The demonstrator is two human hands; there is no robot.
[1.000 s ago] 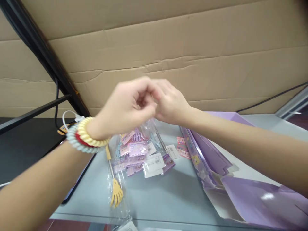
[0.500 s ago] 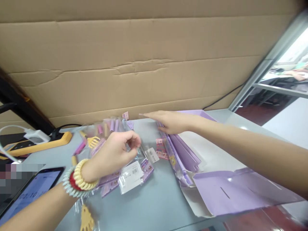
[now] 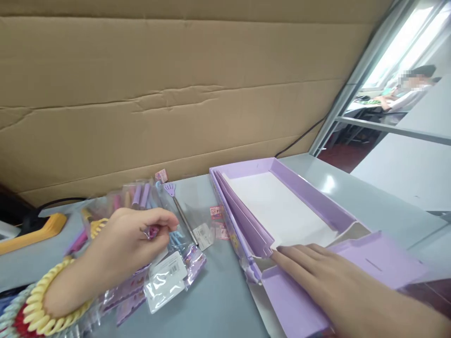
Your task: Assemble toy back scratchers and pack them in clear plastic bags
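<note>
My left hand (image 3: 141, 239) hovers over a pile of bagged back scratchers, its fingers curled towards the thumb and nothing visible between them. One back scratcher (image 3: 183, 217) with a purple hand-shaped head and metal rod lies just beyond it, a white tag (image 3: 203, 237) near its end. Closer to me, a clear packet with a white label card (image 3: 166, 278) lies on the table. My right hand (image 3: 313, 272) rests flat, fingers stretched, across the near end of an open purple cardboard box (image 3: 243, 165). Purple dividers (image 3: 243, 218) stand along the box's left side.
A cardboard sheet (image 3: 176, 94) walls off the back of the grey table (image 3: 218, 300). A yellow power strip (image 3: 42, 232) sits at the far left. Metal frame bars (image 3: 334, 119) rise on the right, and a person (image 3: 412, 94) sits beyond them.
My right hand has come from the box's far left edge to its near end and lies flat there. The view has turned right; my left hand stays curled over the pile.
</note>
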